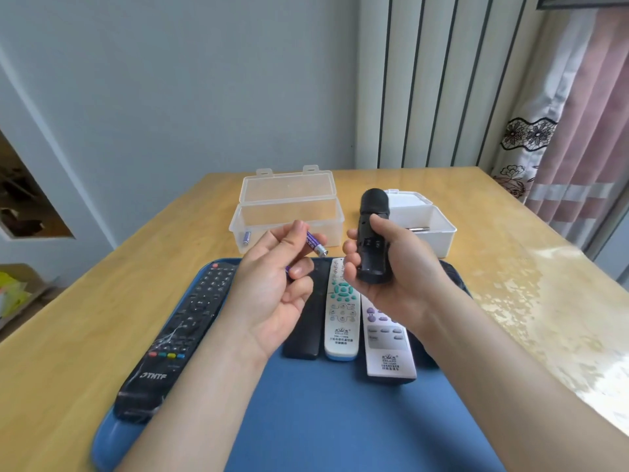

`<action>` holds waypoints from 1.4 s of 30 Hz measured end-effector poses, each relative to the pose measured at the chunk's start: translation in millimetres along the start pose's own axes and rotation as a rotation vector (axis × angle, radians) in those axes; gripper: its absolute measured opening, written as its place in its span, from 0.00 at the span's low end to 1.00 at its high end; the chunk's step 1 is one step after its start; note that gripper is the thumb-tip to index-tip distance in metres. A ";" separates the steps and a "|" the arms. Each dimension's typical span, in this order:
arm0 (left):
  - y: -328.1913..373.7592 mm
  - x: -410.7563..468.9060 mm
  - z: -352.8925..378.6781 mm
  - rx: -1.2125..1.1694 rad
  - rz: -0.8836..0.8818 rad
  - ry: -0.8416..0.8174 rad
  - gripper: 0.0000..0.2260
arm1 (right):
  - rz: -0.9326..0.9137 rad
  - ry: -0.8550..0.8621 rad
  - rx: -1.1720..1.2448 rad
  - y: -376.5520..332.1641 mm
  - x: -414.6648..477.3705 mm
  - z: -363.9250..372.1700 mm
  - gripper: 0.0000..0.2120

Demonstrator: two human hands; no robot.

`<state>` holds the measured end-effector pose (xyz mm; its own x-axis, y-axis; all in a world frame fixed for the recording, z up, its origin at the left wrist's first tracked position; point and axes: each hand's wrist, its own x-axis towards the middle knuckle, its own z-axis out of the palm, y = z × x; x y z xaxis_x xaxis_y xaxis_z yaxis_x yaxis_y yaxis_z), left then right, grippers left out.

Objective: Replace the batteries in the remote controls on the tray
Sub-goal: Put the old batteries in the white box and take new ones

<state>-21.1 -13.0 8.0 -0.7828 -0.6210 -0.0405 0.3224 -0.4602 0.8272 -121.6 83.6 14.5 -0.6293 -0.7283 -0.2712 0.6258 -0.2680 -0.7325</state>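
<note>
My right hand (394,267) grips a black remote (372,212) upright above the tray, its back with the open battery bay facing me. My left hand (272,284) pinches a purple battery (315,245) between thumb and forefinger, just left of that remote; a second purple battery seems tucked under the fingers. On the blue tray (306,420) lie a long black remote (177,338) at the left, a black remote (306,332) face down, a white remote with green buttons (342,311) and a white and lilac remote (388,342).
Behind the tray stand two open clear plastic boxes on the wooden table (85,318). The left box (286,216) holds one purple battery (246,237). The right box (432,226) holds silver batteries. A curtain hangs at the right.
</note>
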 end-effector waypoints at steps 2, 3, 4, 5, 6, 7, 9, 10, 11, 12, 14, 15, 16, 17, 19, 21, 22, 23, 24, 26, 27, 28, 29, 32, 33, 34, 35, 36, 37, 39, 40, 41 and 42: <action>-1.0 -1.4 1.2 0.007 0.011 0.000 0.07 | -0.003 -0.017 -0.068 1.3 -1.6 1.1 0.13; -1.8 -1.5 1.4 0.003 0.021 0.005 0.08 | -0.010 -0.035 -0.102 2.1 -2.7 2.5 0.13; -2.3 -1.1 1.7 -0.001 0.034 0.014 0.08 | -0.020 -0.062 -0.141 3.0 -4.0 3.8 0.13; -2.5 -0.7 1.6 0.002 0.051 0.027 0.09 | -0.036 -0.096 -0.190 3.9 -4.9 5.1 0.11; -2.5 -0.6 1.4 0.014 0.069 0.041 0.09 | -0.055 -0.134 -0.245 5.0 -5.9 6.0 0.10; -2.6 -0.5 0.9 0.031 0.086 0.054 0.08 | -0.073 -0.167 -0.294 5.9 -6.6 6.2 0.08; -2.1 -1.2 0.5 0.100 0.128 0.071 0.05 | -0.098 -0.206 -0.336 7.3 -6.5 5.6 0.07; -1.9 -1.9 0.5 0.162 0.168 0.074 0.04 | -0.099 -0.206 -0.336 7.7 -6.3 5.2 0.08; -1.7 -2.5 0.9 0.255 0.222 0.076 0.04 | -0.092 -0.193 -0.327 7.3 -6.0 4.9 0.10; -1.6 -2.3 0.6 0.369 0.284 0.080 0.06 | -0.078 -0.173 -0.306 6.7 -5.7 4.5 0.11; -0.2 -1.2 -0.1 0.592 0.375 0.087 0.11 | -0.048 -0.142 -0.248 4.8 -4.8 3.7 0.09; 0.3 -0.4 -0.8 0.672 0.400 0.082 0.13 | -0.040 -0.130 -0.228 4.1 -4.4 3.1 0.08; 0.2 0.6 -2.0 0.753 0.433 0.076 0.15 | -0.039 -0.121 -0.220 3.8 -4.2 2.9 0.07; 0.3 1.2 -3.3 0.854 0.474 0.076 0.18 | -0.044 -0.115 -0.221 3.6 -3.9 2.5 0.07; 0.9 1.3 -4.8 1.040 0.575 0.074 0.22 | -0.059 -0.113 -0.239 3.9 -3.7 1.5 0.08; 2.3 -0.1 -4.9 1.109 0.654 0.087 0.22 | -0.069 -0.118 -0.262 4.4 -4.4 2.4 0.07; 3.0 -1.0 -4.5 1.127 0.693 0.097 0.22 | -0.070 -0.111 -0.266 4.7 -4.5 3.5 0.08; 3.7 -2.3 -4.1 1.144 0.731 0.112 0.21 | -0.063 -0.095 -0.255 5.2 -4.3 4.4 0.12; 4.5 -3.9 -2.9 1.146 0.759 0.121 0.20 | -0.050 -0.074 -0.228 5.3 -3.9 5.1 0.17; 5.2 -8.7 1.0 1.094 0.755 0.098 0.17 | -0.035 -0.050 -0.183 4.8 -2.9 5.5 0.25; 4.7 -11.2 3.6 1.067 0.735 0.057 0.16 | -0.043 -0.048 -0.182 4.3 -2.4 5.4 0.27; 3.4 -14.1 6.6 1.066 0.718 0.009 0.15 | -0.054 -0.044 -0.184 4.1 -1.9 5.2 0.28; 1.7 -17.5 10.0 1.093 0.710 -0.040 0.15 | -0.070 -0.033 -0.184 3.9 -0.9 4.9 0.28; -4.1 -23.2 17.2 1.175 0.727 -0.170 0.16 | -0.109 0.019 -0.218 3.0 0.8 3.7 0.30; -5.3 -23.5 17.6 1.191 0.737 -0.212 0.16 | -0.113 0.033 -0.241 3.3 1.0 3.6 0.31; -6.6 -22.8 17.6 1.210 0.737 -0.250 0.15 | -0.114 0.044 -0.258 3.5 1.4 3.0 0.32; -7.3 -21.9 16.8 1.232 0.725 -0.275 0.15 | -0.116 0.046 -0.264 3.8 1.6 2.6 0.32; -7.9 -20.9 15.8 1.254 0.712 -0.293 0.15 | -0.118 0.044 -0.259 4.1 1.7 2.3 0.32; -8.3 -20.2 14.8 1.272 0.704 -0.307 0.16 | -0.119 0.040 -0.247 4.4 1.8 2.2 0.31; -8.8 -18.0 12.2 1.315 0.704 -0.333 0.14 | -0.116 0.028 -0.213 4.3 1.4 2.5 0.31; -9.0 -16.9 11.3 1.345 0.714 -0.349 0.12 | -0.113 0.019 -0.194 4.1 1.0 2.7 0.31; -9.2 -15.8 10.4 1.367 0.727 -0.362 0.10 | -0.112 0.011 -0.178 3.8 0.6 2.9 0.31; -9.5 -14.8 9.8 1.369 0.736 -0.367 0.09 | -0.113 0.005 -0.168 3.7 0.3 3.2 0.31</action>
<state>-17.8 6.7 6.3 -0.8241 -0.1682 0.5408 0.1296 0.8736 0.4692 -118.1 80.4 13.7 -0.6936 -0.6964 -0.1842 0.4657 -0.2383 -0.8522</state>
